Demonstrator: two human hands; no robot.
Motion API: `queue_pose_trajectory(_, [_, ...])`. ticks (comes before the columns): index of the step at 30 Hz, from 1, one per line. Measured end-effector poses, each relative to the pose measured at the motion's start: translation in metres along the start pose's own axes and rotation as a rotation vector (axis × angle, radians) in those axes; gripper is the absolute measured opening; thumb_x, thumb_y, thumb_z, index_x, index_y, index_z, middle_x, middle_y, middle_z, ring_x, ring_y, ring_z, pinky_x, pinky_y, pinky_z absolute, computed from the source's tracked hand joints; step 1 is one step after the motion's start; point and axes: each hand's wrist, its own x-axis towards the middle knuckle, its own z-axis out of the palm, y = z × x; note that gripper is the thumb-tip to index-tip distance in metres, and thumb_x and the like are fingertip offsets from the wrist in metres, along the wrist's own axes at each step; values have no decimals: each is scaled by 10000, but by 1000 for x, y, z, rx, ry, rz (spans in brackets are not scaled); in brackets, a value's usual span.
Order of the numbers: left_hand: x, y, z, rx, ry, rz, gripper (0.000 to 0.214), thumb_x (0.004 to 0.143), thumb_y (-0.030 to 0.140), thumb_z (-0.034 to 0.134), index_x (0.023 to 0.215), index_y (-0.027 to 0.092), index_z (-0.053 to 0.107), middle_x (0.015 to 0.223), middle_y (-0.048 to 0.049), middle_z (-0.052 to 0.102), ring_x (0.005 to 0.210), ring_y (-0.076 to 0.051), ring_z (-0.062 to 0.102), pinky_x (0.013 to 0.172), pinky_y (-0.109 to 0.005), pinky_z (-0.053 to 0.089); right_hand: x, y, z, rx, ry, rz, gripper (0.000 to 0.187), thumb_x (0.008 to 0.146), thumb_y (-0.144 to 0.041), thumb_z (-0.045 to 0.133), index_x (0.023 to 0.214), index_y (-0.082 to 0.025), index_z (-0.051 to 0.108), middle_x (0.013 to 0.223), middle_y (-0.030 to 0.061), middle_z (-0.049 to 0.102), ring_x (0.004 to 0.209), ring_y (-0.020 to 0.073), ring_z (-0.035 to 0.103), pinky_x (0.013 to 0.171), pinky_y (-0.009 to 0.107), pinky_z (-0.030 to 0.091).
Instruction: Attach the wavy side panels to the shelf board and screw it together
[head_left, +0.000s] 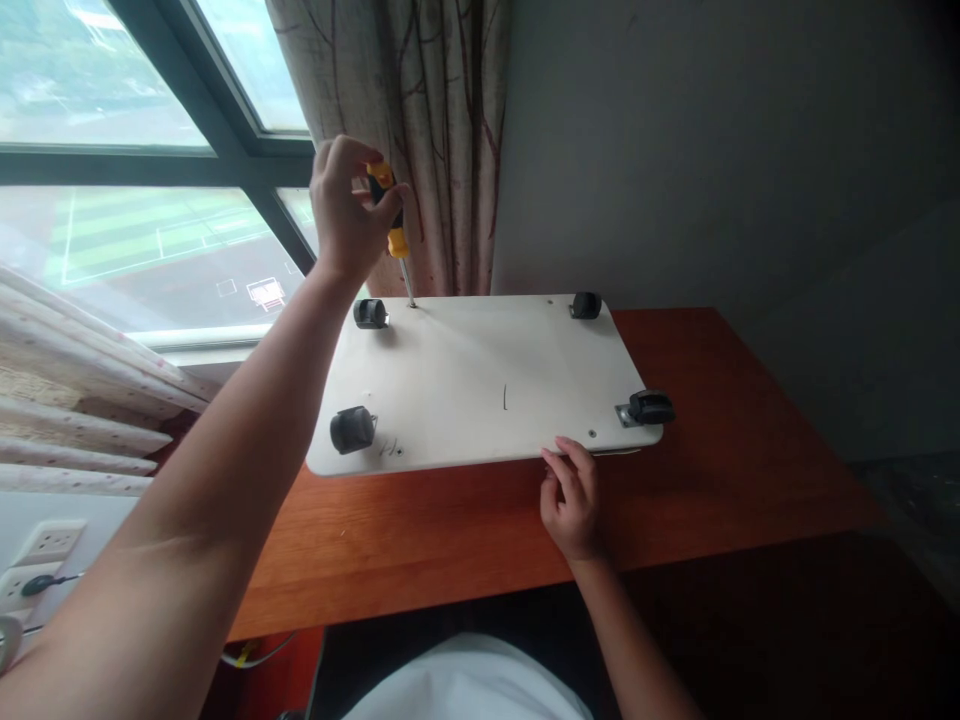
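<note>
My left hand [352, 205] is closed around the yellow and black handle of a screwdriver [397, 240]. Its shaft points down, and the tip meets a screw spot near the far left edge of a white board [457, 390]. Black casters sit at the board's corners: far left [369, 314], near left [352, 429], far right [586, 305] and near right [651, 407]. At the near edge, right of the middle, the fingertips of my right hand [574, 500] touch the board, with the fingers bent and somewhat apart. Small screw heads show along the board's edges.
The board lies on a reddish-brown wooden table [420, 540]. Behind it hang a patterned curtain [457, 150] and a grey wall [675, 150]. A window [150, 230] is on the left, with a wall socket [52, 540] and plugged cord below it.
</note>
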Motion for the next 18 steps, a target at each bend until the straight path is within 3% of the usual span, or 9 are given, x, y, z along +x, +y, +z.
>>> queue_pose_trajectory(4, [6, 6, -5, 67, -2, -63, 308, 688, 189, 814, 955, 261, 678, 1021, -25, 681, 803, -173, 634, 712, -339, 573, 0, -1, -1, -2, 1, -6, 641, 852, 48, 495, 1413, -261, 532, 1313, 128, 565, 1258, 261, 580, 954, 467, 609])
queue_pose_trajectory(8, [5, 2, -5, -44, -139, -39, 480, 758, 148, 699, 1205, 315, 642, 1064, -12, 699, 846, -171, 665, 786, -333, 581, 0, 0, -1, -2, -5, -7, 646, 844, 55, 505, 1410, -254, 534, 1313, 129, 563, 1257, 262, 577, 962, 475, 603])
queue_pose_trajectory(10, [1, 1, -3, -27, -159, 2, 501, 778, 142, 680, 1242, 321, 616, 1100, -24, 686, 895, -177, 651, 778, -321, 571, 0, 0, -1, 0, -6, -7, 647, 845, 54, 509, 1414, -254, 530, 1317, 130, 561, 1259, 261, 576, 956, 468, 606])
queue_pose_trajectory(15, [0, 7, -3, 142, 39, 55, 292, 669, 281, 877, 908, 254, 713, 1061, -63, 623, 932, -220, 607, 739, -348, 556, 0, 0, 0, -3, 5, 7, 620, 864, 25, 498, 1405, -275, 539, 1313, 119, 567, 1260, 258, 580, 964, 472, 602])
queue_pose_trajectory(18, [4, 9, -3, 194, 95, 4, 250, 657, 334, 893, 859, 274, 758, 964, -45, 651, 815, -209, 620, 717, -372, 548, -1, 0, 1, 0, 11, 9, 626, 864, 22, 497, 1412, -278, 536, 1315, 113, 571, 1262, 250, 580, 979, 459, 595])
